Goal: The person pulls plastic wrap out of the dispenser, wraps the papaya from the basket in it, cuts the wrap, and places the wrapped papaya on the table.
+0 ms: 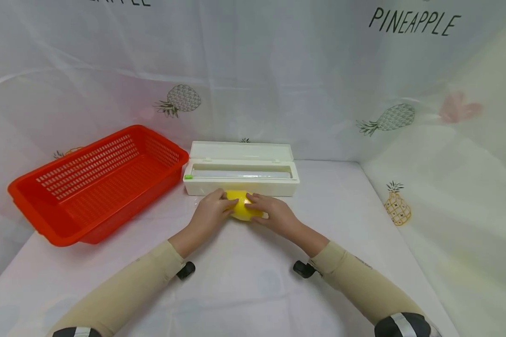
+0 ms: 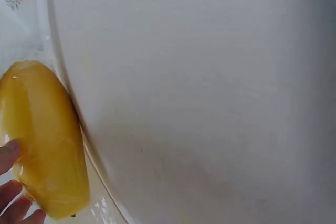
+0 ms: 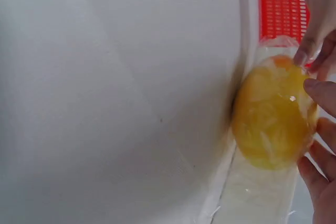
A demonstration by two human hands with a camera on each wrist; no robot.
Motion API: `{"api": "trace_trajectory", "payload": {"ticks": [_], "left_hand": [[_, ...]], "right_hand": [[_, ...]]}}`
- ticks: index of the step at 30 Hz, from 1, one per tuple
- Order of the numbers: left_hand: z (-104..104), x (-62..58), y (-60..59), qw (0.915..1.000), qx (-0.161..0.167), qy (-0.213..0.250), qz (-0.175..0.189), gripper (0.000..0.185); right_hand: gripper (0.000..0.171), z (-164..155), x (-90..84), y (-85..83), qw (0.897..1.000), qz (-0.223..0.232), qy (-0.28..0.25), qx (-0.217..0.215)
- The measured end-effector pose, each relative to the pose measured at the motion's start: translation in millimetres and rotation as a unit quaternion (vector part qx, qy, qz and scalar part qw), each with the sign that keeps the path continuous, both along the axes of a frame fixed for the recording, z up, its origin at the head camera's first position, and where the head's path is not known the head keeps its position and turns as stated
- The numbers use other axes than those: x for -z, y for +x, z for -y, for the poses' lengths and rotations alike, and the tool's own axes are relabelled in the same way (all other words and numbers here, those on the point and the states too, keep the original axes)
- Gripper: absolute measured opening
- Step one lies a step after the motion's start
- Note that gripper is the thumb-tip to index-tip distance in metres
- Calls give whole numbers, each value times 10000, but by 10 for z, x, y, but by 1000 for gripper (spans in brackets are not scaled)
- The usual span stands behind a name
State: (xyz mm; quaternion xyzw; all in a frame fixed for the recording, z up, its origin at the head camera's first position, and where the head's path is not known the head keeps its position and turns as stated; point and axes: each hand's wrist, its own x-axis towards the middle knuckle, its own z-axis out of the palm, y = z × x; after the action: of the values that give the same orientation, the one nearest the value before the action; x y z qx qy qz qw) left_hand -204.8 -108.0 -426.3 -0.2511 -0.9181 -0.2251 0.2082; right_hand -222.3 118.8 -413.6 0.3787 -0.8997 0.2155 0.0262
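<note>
A smooth yellow fruit-like thing (image 1: pixel 241 213), shiny with clear film, rests on the white table in front of the cling film box (image 1: pixel 240 189). My left hand (image 1: pixel 212 209) grips its left side, thumb on top. On the other side, my right hand (image 1: pixel 275 216) holds it with fingers spread round the edge. In the right wrist view, film wrinkles over the yellow thing (image 3: pixel 270 119), and fingertips of both hands touch it. It looks long and rounded in the left wrist view (image 2: pixel 50 135); its exact kind is unclear.
The box's lid (image 1: pixel 241 150) stands raised at the back, with a film roll (image 1: pixel 242 174) inside and a green tab (image 1: pixel 188 177) at its left. A red slotted basket (image 1: pixel 122 217) stands at the left. Printed cloth (image 1: pixel 278 117) hangs behind.
</note>
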Motion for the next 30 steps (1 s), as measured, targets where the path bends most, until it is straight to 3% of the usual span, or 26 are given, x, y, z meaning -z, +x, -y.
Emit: {"api": "trace_trajectory", "payload": {"ticks": [6, 10, 14, 21, 30], "left_hand": [[55, -1, 73, 9997, -114, -52, 217, 25], [68, -9, 112, 9986, -168, -112, 493, 26], [94, 5, 132, 9986, -65, -115, 520, 25], [214, 53, 198, 9976, 108, -251, 635, 30], [332, 18, 307, 9879, 190, -400, 1486, 40]], "right_hand": [[32, -8, -86, -16, 9960, 467, -607, -461], [31, -15, -164, -113, 9899, 909, -1000, -420], [33, -18, -194, -273, 9780, 1645, -1243, -314], [41, 30, -134, -468, 9520, 2824, -848, -823], [46, 11, -84, -477, 9448, 3150, -811, -387]]}}
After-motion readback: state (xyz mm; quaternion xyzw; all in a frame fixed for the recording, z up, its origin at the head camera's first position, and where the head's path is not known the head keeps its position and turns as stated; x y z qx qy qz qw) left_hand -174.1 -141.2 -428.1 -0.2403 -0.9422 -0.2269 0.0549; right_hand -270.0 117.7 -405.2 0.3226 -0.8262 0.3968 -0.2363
